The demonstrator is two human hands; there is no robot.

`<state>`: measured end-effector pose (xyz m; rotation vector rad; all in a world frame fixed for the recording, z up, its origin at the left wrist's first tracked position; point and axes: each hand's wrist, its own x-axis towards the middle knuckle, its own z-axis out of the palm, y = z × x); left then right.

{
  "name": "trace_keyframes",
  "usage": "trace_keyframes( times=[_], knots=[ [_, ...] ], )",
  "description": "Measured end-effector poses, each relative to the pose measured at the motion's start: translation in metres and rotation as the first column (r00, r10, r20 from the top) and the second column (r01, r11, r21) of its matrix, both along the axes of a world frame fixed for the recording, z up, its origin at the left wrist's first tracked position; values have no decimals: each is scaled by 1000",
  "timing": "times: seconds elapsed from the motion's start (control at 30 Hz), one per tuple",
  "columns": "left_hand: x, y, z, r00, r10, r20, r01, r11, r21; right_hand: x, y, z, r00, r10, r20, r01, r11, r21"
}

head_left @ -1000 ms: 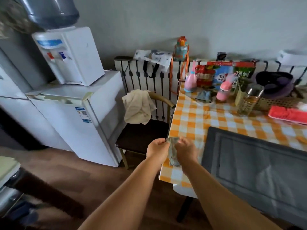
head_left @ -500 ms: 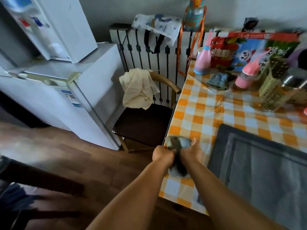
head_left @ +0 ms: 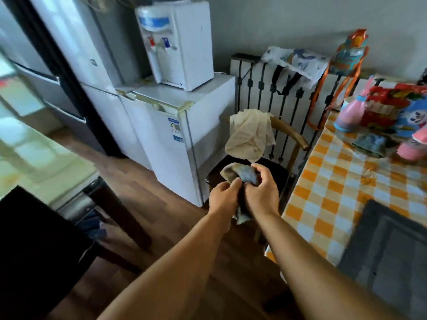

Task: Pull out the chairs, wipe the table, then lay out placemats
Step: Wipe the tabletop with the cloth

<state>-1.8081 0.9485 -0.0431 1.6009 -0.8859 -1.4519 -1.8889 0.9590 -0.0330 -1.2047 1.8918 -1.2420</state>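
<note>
Both hands hold a crumpled grey-blue wiping cloth (head_left: 245, 175) in the air, left of the table and over the chair seat. My left hand (head_left: 223, 197) pinches its lower part and my right hand (head_left: 262, 190) grips its upper fold. The table (head_left: 342, 192) with an orange-and-white checked cover stands at the right. A dark grey placemat (head_left: 390, 248) lies on its near part. A wooden chair (head_left: 290, 135) with a dark seat stands at the table's left end, a beige cloth (head_left: 250, 132) draped over its back.
A small white fridge (head_left: 175, 125) with a water dispenser (head_left: 182, 40) on top stands left of the chair. A radiator cover (head_left: 272, 93) lines the wall. Pink bottles (head_left: 346, 116), snack packs (head_left: 392, 107) and a folded cloth (head_left: 369, 144) crowd the table's far end. Another dark table (head_left: 34, 239) sits at the left.
Both hands have carried the cloth off the table's corner to the left, over the chair seat. The view has swung left, showing more of the fridge and floor.
</note>
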Motion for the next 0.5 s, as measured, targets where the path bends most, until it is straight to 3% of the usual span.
trace_keyframes(
  times=[0.1,0.27,0.5],
  knots=[
    [76,21,22,984,131,120,-116,986,-123,71,17,22,992,121,-18,-122,990,-64],
    [235,93,55,916,368,160,-300,893,-336,226,72,51,937,348,11,-341,924,-171],
    [431,213,89,734,643,220,-516,738,-435,424,161,78,755,653,61,-617,738,-274]
  ],
)
